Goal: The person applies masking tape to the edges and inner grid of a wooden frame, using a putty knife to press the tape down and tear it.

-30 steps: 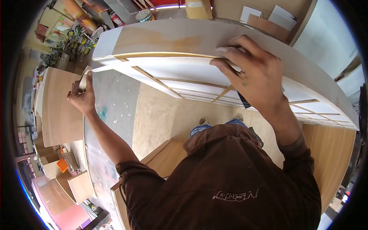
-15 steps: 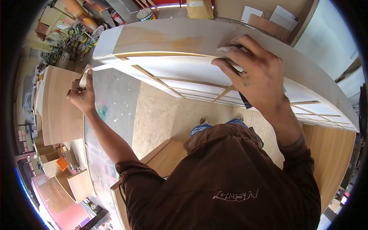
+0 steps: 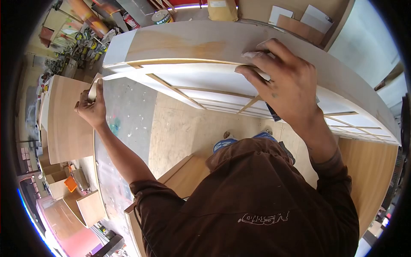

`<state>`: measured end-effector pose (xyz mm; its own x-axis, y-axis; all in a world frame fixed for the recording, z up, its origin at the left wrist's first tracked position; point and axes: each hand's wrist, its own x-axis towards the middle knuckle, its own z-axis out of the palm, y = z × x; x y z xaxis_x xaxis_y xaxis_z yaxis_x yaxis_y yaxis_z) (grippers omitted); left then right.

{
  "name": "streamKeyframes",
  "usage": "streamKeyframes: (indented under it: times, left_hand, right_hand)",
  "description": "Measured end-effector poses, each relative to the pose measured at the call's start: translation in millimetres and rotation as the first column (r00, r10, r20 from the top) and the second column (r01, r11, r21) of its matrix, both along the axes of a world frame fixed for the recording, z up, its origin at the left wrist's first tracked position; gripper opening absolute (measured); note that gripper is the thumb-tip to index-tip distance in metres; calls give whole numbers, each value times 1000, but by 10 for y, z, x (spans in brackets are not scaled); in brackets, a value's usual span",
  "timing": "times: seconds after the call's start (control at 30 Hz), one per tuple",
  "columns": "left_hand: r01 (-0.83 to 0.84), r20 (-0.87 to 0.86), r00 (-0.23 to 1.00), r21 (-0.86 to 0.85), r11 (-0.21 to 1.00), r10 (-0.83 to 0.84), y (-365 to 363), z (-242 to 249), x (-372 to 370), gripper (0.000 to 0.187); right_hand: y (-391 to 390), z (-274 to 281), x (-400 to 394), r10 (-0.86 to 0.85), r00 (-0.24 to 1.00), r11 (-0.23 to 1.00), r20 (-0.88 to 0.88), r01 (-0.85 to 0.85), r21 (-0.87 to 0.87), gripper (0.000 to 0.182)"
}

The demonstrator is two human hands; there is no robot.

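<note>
One white strip [image 3: 117, 76] stretches across the upper left of the frame, between the left hand [image 3: 92, 107] and the near left corner of a long curved piece [image 3: 184, 40]. The left hand is closed around a pale object [image 3: 93, 91] (its exact form is partly hidden by the fingers), with a fingertip at the strip's end. Right of upper centre, the right hand [image 3: 293, 81] is narrowly pinched over the edge of the curved piece, thumb on the lower side and fingers bent above it. The curved piece arches from the upper left to the right side of the frame, its outer face grey-white with a brownish patch, and white panels [image 3: 199, 77] divided by thin wooden strips [image 3: 214, 91] lie beneath its edge. A wood-grained panel [image 3: 70, 120] stands at left, near the left hand; another wood-grained surface [image 3: 368, 171] is at lower right. At the top of the frame are a can [image 3: 162, 17] and a tan paper bag [image 3: 222, 10], both beyond the curved piece.
</note>
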<state>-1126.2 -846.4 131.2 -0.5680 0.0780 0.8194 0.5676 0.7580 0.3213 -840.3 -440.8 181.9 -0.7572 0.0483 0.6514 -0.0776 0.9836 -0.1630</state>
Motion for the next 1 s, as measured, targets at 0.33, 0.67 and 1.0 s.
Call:
streamKeyframes:
  times: [0.33,0.67,1.0]
  left_hand:
    - [-20,9,1000,-42,999,21,-1,-27,-46,41]
    - [-5,-105,994,-34,999,1,159,-4,30,38]
    - [46,-39,998,47,998,-44,189,-156,-98,40]
  right_hand:
    - [-30,40,-12,17,1000,999,-7,-17,-38,23]
    - [-103,74,-113,66,997,996,-30,-68,-66,22]
    - [-395,221,-491,119,993,992,25,-120,35,22]
